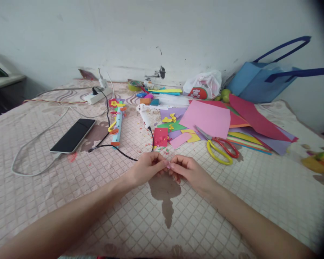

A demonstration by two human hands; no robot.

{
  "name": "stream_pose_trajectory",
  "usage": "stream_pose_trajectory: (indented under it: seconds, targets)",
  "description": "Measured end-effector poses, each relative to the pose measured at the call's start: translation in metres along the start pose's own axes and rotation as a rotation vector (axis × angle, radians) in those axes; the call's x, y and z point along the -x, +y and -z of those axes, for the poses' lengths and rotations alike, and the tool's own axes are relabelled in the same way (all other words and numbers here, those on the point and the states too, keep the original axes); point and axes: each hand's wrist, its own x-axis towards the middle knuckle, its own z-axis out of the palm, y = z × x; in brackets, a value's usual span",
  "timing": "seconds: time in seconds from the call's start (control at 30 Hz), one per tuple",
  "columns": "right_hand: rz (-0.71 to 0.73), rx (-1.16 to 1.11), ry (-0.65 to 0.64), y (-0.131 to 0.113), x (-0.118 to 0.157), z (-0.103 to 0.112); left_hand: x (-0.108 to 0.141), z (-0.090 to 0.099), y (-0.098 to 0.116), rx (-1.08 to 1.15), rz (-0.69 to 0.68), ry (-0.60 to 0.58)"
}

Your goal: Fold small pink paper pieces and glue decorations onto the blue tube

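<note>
Both hands meet at the middle of the table, fingertips pinched together. Between them shows a tiny pink piece (169, 165), mostly hidden by the fingers; it looks like craft paper or foam. My left hand (150, 167) pinches it from one side, and my right hand (185, 168) from the other. Just beyond the fingers lies a red square sheet (160, 136) with small cut scraps on it. Scissors (218, 145) with yellow and red handles rest to the right of my right hand. A white glue gun (145, 117) lies ahead, its black cord running toward my left hand.
A decorated light-blue strip (118, 126) and a phone (74, 136) on a charging cable lie to the left. Coloured sheets (206, 117) are piled at the right. Behind stand a power strip (95, 96), a plastic bag (203, 85) and a blue tote bag (261, 81) against the wall.
</note>
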Motion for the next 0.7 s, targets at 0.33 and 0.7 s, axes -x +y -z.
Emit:
stream_pose_trajectory:
  seconds: [0.33,0.7]
  targets:
    - [0.017,-0.008,0.030,0.0050,-0.0025,0.0010,-0.0016,-0.0006,-0.0024,0.098,0.060,-0.028]
    - [0.000,0.022,0.029,0.0056,-0.0027,0.0017,-0.0022,0.0001,-0.0042,0.095,0.044,-0.054]
